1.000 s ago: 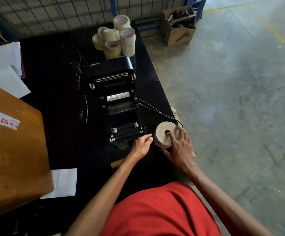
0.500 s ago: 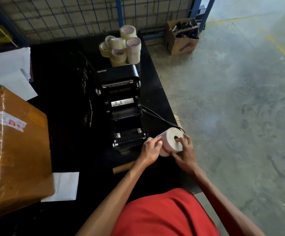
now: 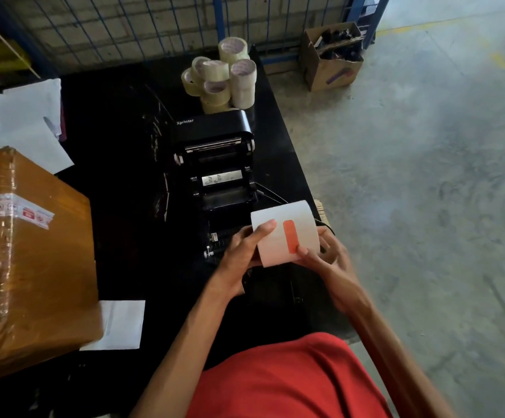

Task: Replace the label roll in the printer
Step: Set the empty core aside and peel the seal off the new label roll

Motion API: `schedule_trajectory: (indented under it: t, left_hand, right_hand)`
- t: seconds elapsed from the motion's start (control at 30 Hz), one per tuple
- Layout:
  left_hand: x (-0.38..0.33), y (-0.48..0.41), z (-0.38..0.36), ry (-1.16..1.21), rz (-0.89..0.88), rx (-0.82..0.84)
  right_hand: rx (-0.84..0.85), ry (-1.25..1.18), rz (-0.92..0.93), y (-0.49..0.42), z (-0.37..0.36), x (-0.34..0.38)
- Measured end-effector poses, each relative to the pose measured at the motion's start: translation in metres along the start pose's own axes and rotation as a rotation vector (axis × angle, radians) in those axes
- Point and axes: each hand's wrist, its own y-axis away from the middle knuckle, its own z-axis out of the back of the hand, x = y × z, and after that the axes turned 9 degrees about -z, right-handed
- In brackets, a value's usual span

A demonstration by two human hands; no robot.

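Note:
A black label printer [image 3: 218, 164] stands on the black table [image 3: 124, 224] with its lid swung open toward the back, its roll bay showing. I hold a white label roll [image 3: 287, 218] in front of the printer's near end, lifted off the table. A red strip of tape sits on the roll's outer wrap. My left hand [image 3: 245, 248] grips the roll's left end, thumb on top. My right hand [image 3: 323, 254] holds its right end, thumb at the lower end of the red strip.
A stack of clear tape rolls [image 3: 221, 76] sits behind the printer. A large brown carton [image 3: 28, 254] fills the table's left side, with white papers [image 3: 28, 122] behind it and one sheet [image 3: 121, 324] beside it. A cable runs right of the printer. An open cardboard box [image 3: 332, 58] stands on the concrete floor.
The roll lay flat on the table's right edge a second ago. Both hands picked it up, turned it on its side and brought it in front of the printer.

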Motion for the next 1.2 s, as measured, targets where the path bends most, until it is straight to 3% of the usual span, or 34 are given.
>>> schedule_trajectory:
  t: [0.13, 0.27, 0.33, 0.47, 0.8, 0.9, 1.0, 1.1, 1.2]
  left_hand:
    - [0.009, 0.003, 0.005, 0.191, 0.013, -0.068]
    - [0.019, 0.004, 0.008, 0.219, 0.016, -0.155]
    - [0.019, 0.004, 0.009, 0.199, -0.007, -0.186]
    - [0.021, 0.001, 0.013, 0.181, -0.025, -0.23]
    - [0.03, -0.004, 0.023, 0.111, -0.069, -0.274]
    - [0.03, -0.004, 0.026, 0.133, -0.07, -0.252]
    - [0.028, -0.003, 0.029, 0.178, -0.052, -0.261]
    - [0.027, -0.004, 0.036, 0.229, -0.035, -0.294]
    - [0.028, -0.004, 0.045, 0.257, -0.031, -0.302]
  right_hand:
    - [-0.04, 0.341, 0.03, -0.008, -0.008, 0.012]
    - [-0.16, 0.959, 0.346, -0.015, -0.014, 0.031]
    - [-0.166, 1.21, 0.399, -0.016, -0.021, 0.043]
    - [-0.182, 1.353, 0.397, -0.018, -0.034, 0.053]
    - [-0.143, 1.235, 0.294, -0.026, -0.044, 0.052]
    - [-0.041, 1.192, 0.407, -0.012, -0.038, 0.049]
    - [-0.012, 0.999, 0.464, 0.011, -0.028, 0.043]
    - [-0.089, 0.694, 0.362, 0.024, -0.014, 0.032]
    - [-0.28, 0.521, 0.207, 0.011, 0.004, 0.013]
